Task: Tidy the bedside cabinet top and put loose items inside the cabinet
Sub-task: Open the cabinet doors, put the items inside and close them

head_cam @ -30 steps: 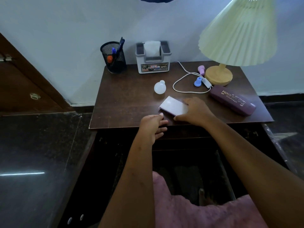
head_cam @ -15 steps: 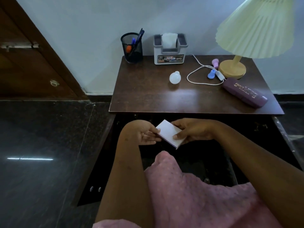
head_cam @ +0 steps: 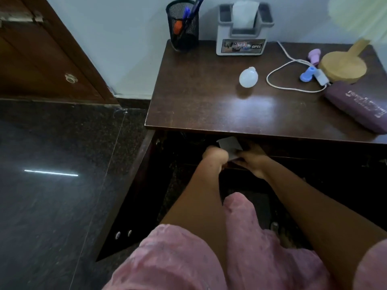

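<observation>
A small white pad (head_cam: 229,145) is just under the front edge of the dark wooden cabinet top (head_cam: 209,105), inside the open cabinet. My left hand (head_cam: 215,155) and my right hand (head_cam: 252,159) both grip it, fingers partly hidden in the dark. On the top lie a white light bulb (head_cam: 248,77), a purple case (head_cam: 360,105), a white cable with a switch (head_cam: 293,80), a blue cap (head_cam: 306,74) and a pink piece (head_cam: 314,55).
A black mesh pen holder (head_cam: 183,28) and a grey tissue box (head_cam: 244,28) stand at the back by the wall. The lamp base (head_cam: 343,66) sits at the right. The open cabinet door (head_cam: 134,197) swings out on the left over a dark polished floor.
The white pad was lifted off the cabinet top, brought down in front of it with both hands, and now sits inside the cabinet opening under the top's edge.
</observation>
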`<state>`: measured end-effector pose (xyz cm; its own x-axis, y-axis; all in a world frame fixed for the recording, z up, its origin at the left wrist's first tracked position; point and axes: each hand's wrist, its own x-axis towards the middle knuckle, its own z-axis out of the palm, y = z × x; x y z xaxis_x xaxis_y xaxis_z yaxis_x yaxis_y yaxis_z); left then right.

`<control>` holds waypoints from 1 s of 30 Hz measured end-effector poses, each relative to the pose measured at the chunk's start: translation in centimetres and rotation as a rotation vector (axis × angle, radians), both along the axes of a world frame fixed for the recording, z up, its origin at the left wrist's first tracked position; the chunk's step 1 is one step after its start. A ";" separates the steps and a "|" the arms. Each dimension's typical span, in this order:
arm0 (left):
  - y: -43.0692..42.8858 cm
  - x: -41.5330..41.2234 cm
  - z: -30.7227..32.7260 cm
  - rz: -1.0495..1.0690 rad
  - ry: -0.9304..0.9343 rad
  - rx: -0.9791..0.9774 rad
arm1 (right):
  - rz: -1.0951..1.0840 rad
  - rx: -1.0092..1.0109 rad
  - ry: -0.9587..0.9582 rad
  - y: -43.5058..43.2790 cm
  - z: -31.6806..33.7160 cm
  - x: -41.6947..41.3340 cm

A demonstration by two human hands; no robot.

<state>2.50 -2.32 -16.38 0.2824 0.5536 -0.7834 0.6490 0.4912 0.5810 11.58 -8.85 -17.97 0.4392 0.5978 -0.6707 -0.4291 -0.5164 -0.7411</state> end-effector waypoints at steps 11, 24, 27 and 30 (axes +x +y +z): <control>1.9 1.6 -3.5 -0.128 0.077 0.129 | 0.493 -0.139 -0.698 1.4 -3.9 0.1; 1.2 1.3 -2.6 -0.249 0.033 0.124 | 0.765 -0.214 -0.848 0.7 -4.3 1.3; 1.0 1.1 -1.9 -0.414 0.102 0.249 | 0.808 -0.244 -0.862 0.1 -3.3 1.3; 0.5 0.9 -0.2 -0.484 0.137 0.267 | 0.924 -0.335 -0.843 -0.4 -1.0 1.0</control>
<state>3.45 -1.80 -16.54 0.4589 0.5699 -0.6816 0.8417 -0.0332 0.5389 12.56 -9.22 -18.96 0.3141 0.7622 -0.5661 0.7170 -0.5813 -0.3848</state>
